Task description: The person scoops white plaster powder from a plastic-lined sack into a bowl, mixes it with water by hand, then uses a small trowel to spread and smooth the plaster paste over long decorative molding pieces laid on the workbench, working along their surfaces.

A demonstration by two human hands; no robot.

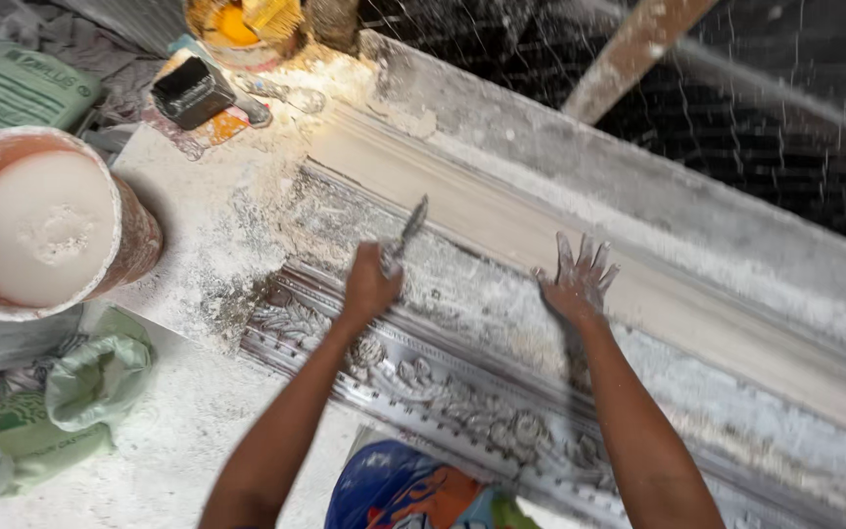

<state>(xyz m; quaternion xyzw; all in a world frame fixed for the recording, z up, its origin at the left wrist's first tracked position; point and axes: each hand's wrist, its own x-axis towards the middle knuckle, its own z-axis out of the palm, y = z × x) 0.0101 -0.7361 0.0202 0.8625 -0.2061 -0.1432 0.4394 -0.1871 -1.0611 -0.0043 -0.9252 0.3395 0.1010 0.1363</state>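
A long ornate moulding form, grey with floral relief, runs diagonally across the view and is dusted with white plaster. My left hand is closed around a small metal scraper, whose blade points up onto the plaster-covered part of the form. My right hand lies flat on the form's plaster surface to the right, fingers spread and coated in white.
An orange bucket of white plaster stands at the left. A black brush and a yellow-stained tub sit at the top. Sacks and bags lie at lower left. A wooden stick crosses wire mesh at upper right.
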